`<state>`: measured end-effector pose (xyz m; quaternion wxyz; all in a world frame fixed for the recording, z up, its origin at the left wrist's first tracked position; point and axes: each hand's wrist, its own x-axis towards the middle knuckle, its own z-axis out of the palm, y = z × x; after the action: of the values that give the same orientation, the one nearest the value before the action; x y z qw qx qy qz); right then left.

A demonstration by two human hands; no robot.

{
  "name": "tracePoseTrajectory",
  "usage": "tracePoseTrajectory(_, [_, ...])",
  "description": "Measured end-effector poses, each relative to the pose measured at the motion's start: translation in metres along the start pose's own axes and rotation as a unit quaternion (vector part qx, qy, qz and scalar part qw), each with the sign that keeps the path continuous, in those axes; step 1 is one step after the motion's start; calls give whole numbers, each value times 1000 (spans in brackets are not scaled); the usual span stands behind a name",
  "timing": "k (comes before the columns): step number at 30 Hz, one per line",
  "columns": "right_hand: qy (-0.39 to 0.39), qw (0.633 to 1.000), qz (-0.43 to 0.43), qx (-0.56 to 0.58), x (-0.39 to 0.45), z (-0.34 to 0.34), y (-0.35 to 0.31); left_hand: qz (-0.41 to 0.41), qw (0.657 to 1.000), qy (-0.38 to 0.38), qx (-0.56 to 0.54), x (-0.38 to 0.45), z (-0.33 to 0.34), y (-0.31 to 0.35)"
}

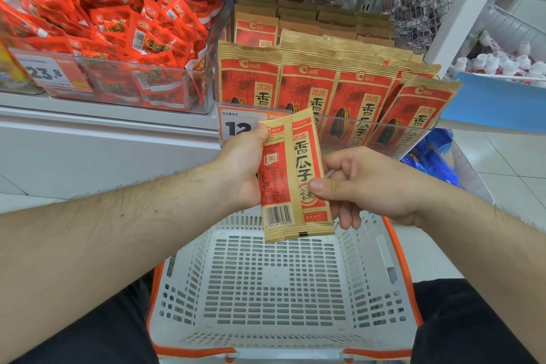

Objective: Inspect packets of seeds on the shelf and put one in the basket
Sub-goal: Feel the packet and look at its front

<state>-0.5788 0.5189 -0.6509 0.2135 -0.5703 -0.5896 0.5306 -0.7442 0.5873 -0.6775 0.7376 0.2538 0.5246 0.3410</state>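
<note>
Seed packet: I hold one packet [291, 177] upright at frame centre, directly above the basket and in front of the shelf edge. It is folded or curved lengthwise, so the back panel with barcode faces me on its left half and the red front panel with large characters on its right half.
Left hand: my left hand [242, 168] grips the packet's left edge, at 9 o'clock of the packet; the thumb lies over the top corner, the other fingers are curled behind and hidden.
Right hand: my right hand [363, 183] pinches the packet's right edge, at 3 o'clock of the packet; the thumb presses the front panel, the remaining fingers are curled behind and below it.
Basket: a white perforated basket [381, 281] with orange rim sits at 6 o'clock of the packet, between my legs. Nothing lies on its floor.
Shelf stock: matching seed packets [307, 83] stand in rows at 12 o'clock of the held packet, behind a clear front rail.
Price tag: a tag [236, 124] showing "12" is clipped to the rail, at 10 o'clock of the packet, partly covered by my left hand.
Adjacent bin: a clear bin [206, 62] of small red sachets [141, 35] stands at 10 o'clock, with a "23.8" label [44, 71] on its front.
</note>
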Motion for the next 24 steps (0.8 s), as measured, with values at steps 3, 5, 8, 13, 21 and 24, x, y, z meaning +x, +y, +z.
tracePoseTrajectory(3, [-10,1000,-9,3,-2,-1,-2,-3,1000,-5,5,2,-1,-1])
tracePoseTrajectory(5, [-23,1000,-5,6,-3,-1,-4,-6,1000,-8,8,3,-2,-1])
tracePoseTrajectory(8, [-21,1000,-2,-17,-6,1,-7,-12,999,-18,24,3,-2,-1])
tracePoseTrajectory(13, [46,994,13,-101,-6,11,-10,28,995,-36,86,3,0,-5])
tracePoseTrajectory(21, [95,977,-56,-181,-4,28,-10,44,985,-102,130,-6,4,-9])
tracePoseTrajectory(24, [152,979,-59,-124,2,25,-7,55,973,-147,167,-9,6,-10])
